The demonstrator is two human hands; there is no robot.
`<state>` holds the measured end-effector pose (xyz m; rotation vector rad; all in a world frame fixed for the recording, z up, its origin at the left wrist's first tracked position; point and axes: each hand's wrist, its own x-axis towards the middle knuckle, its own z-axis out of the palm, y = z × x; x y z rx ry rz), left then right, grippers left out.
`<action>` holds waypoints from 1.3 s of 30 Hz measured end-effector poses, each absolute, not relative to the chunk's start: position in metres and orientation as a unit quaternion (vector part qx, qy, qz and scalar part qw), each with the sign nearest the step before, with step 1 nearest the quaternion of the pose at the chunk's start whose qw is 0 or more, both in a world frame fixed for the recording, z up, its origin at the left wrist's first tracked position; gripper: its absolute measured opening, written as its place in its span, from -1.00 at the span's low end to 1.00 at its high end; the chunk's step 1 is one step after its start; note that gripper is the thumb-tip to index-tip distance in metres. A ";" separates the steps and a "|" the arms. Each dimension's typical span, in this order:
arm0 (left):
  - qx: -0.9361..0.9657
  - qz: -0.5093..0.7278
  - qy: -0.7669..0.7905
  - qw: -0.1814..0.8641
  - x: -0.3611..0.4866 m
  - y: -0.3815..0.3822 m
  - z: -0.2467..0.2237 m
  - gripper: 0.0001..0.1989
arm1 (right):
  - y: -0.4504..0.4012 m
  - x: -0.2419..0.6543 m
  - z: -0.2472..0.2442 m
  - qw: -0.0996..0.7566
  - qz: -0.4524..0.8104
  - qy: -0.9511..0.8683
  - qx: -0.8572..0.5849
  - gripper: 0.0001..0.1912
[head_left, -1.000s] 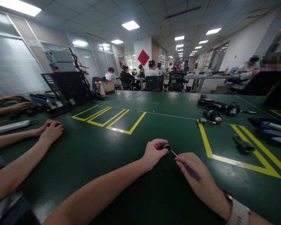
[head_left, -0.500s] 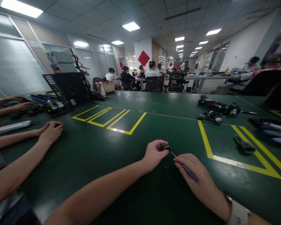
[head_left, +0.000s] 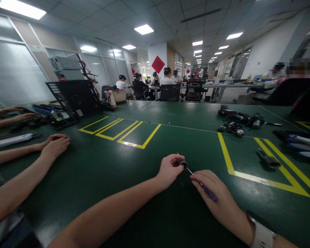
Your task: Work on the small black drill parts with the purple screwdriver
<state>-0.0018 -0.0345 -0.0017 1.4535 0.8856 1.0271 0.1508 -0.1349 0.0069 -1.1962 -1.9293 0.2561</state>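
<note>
Just right of centre, my left hand is closed on a small dark cup-shaped part with a round open mouth. My fingers hide much of its body. Below and to the right, my right hand grips a screwdriver by its purple-blue handle. The thin metal shaft slants up and left to the part's mouth; whether the tip touches inside cannot be seen. Some tiny dark pieces lie on the green table between my hands.
To the right, a dark flared part lies by yellow tape lines. Black-and-silver mechanisms sit behind it. At left are a co-worker's hands, a white elongated object and a black metal frame.
The view has shifted very slightly. Both hands keep the same grips, with the screwdriver still angled at the part's mouth.
</note>
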 end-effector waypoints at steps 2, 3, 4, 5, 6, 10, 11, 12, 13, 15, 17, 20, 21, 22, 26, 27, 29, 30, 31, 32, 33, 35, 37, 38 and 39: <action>0.615 0.438 0.380 0.534 -0.001 -0.034 -0.003 -0.73 | -0.135 0.150 0.007 0.413 0.098 -0.769 -0.479 -0.76; 0.616 0.441 0.385 0.527 -0.001 -0.034 -0.003 -0.73 | -0.135 0.150 0.007 0.412 0.095 -0.768 -0.481 -0.76; 0.618 0.444 0.389 0.520 -0.001 -0.034 -0.003 -0.73 | -0.136 0.150 0.007 0.411 0.092 -0.769 -0.481 -0.75; 0.619 0.447 0.391 0.515 -0.001 -0.035 -0.003 -0.74 | -0.136 0.149 0.008 0.410 0.091 -0.769 -0.482 -0.75; 0.619 0.449 0.391 0.512 -0.002 -0.035 -0.002 -0.74 | -0.136 0.149 0.008 0.409 0.090 -0.770 -0.481 -0.75; 0.615 0.443 0.384 0.527 -0.002 -0.037 0.000 -0.75 | -0.136 0.150 0.009 0.399 0.094 -0.769 -0.489 -0.75; 0.615 0.441 0.384 0.529 -0.002 -0.037 0.001 -0.74 | -0.136 0.150 0.008 0.399 0.094 -0.769 -0.491 -0.75; 0.614 0.439 0.384 0.531 -0.002 -0.037 0.001 -0.74 | -0.136 0.150 0.008 0.400 0.093 -0.769 -0.490 -0.75; 0.615 0.438 0.384 0.532 -0.002 -0.038 0.002 -0.74 | -0.136 0.151 0.008 0.402 0.091 -0.769 -0.488 -0.75; 0.615 0.436 0.382 0.535 -0.002 -0.038 0.003 -0.73 | -0.135 0.151 0.007 0.408 0.086 -0.770 -0.483 -0.75; 0.619 0.432 0.378 0.537 -0.003 -0.038 0.004 -0.73 | -0.135 0.151 0.006 0.410 0.085 -0.770 -0.481 -0.75; 0.628 0.426 0.370 0.535 -0.003 -0.038 0.002 -0.74 | -0.134 0.150 0.008 0.409 0.088 -0.770 -0.482 -0.74; 0.632 0.425 0.368 0.533 -0.003 -0.037 0.001 -0.74 | -0.134 0.150 0.009 0.411 0.088 -0.769 -0.481 -0.74; 0.635 0.426 0.367 0.530 -0.004 -0.037 0.000 -0.75 | -0.134 0.150 0.009 0.413 0.087 -0.769 -0.480 -0.74; 0.642 0.427 0.372 0.517 -0.003 -0.035 -0.005 -0.77 | -0.136 0.149 0.010 0.409 0.085 -0.772 -0.479 -0.75; 0.640 0.428 0.377 0.515 -0.003 -0.035 -0.005 -0.77 | -0.136 0.149 0.010 0.406 0.086 -0.773 -0.480 -0.74; 0.635 0.431 0.385 0.512 -0.003 -0.035 -0.004 -0.76 | -0.136 0.149 0.010 0.402 0.083 -0.775 -0.480 -0.74; 0.633 0.433 0.387 0.512 -0.003 -0.036 -0.003 -0.76 | -0.136 0.149 0.009 0.403 0.081 -0.776 -0.479 -0.74; 0.633 0.433 0.386 0.513 -0.002 -0.036 -0.003 -0.76 | -0.136 0.148 0.009 0.402 0.078 -0.777 -0.479 -0.74; 0.633 0.432 0.384 0.515 -0.002 -0.037 -0.002 -0.76 | -0.136 0.148 0.009 0.401 0.075 -0.777 -0.479 -0.74; 0.633 0.432 0.382 0.516 -0.002 -0.037 -0.001 -0.76 | -0.136 0.148 0.009 0.398 0.074 -0.779 -0.480 -0.74; 0.632 0.432 0.383 0.517 -0.002 -0.037 -0.001 -0.77 | -0.136 0.148 0.009 0.388 0.076 -0.781 -0.483 -0.73; 0.628 0.433 0.387 0.518 -0.001 -0.036 -0.003 -0.77 | -0.137 0.148 0.009 0.381 0.077 -0.782 -0.487 -0.73; 0.625 0.435 0.388 0.520 -0.001 -0.036 -0.003 -0.77 | -0.137 0.148 0.009 0.381 0.076 -0.782 -0.487 -0.73; 0.621 0.436 0.387 0.524 -0.001 -0.035 -0.004 -0.77 | -0.137 0.148 0.009 0.381 0.075 -0.783 -0.487 -0.73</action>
